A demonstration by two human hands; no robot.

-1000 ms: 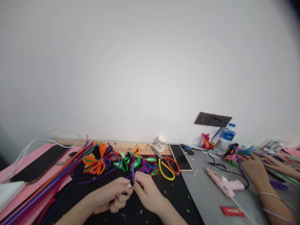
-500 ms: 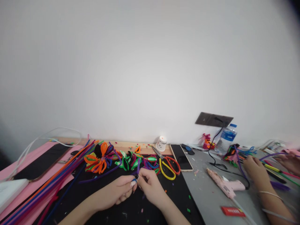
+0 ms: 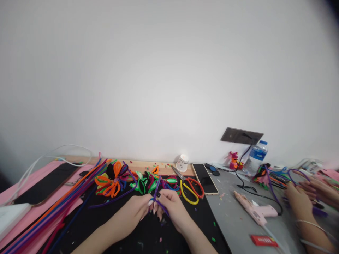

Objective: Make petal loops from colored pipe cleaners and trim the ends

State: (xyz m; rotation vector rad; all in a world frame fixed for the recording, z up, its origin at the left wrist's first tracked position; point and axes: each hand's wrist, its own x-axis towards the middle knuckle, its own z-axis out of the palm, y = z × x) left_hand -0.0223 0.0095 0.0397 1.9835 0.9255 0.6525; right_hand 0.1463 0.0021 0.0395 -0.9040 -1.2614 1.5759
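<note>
My left hand (image 3: 137, 211) and my right hand (image 3: 171, 208) meet over the black mat (image 3: 148, 240), their fingertips pinched on a purple pipe cleaner (image 3: 157, 186). One end of it points up between the hands, and another stretch slants down under my right fingers. Just beyond the hands lie a flower of orange, black and purple loops (image 3: 115, 179) and green leaf-like loops (image 3: 142, 183). A pair of scissors (image 3: 191, 192) with one yellow and one red handle rests to the right of my right hand.
On the left, long loose pipe cleaners (image 3: 57, 204) cross pink sheets beside a dark phone (image 3: 47, 183). A paper cup (image 3: 182, 163) and a second phone (image 3: 205, 179) stand behind. At right are a pink glue gun (image 3: 254, 208), a bottle (image 3: 256, 155) and a co-worker's hands (image 3: 299, 201).
The purple pipe cleaner now shows crossing between my fingertips, with an end below my right fingers. The co-worker's hands have come closer together, bending a purple pipe cleaner into a loop.
</note>
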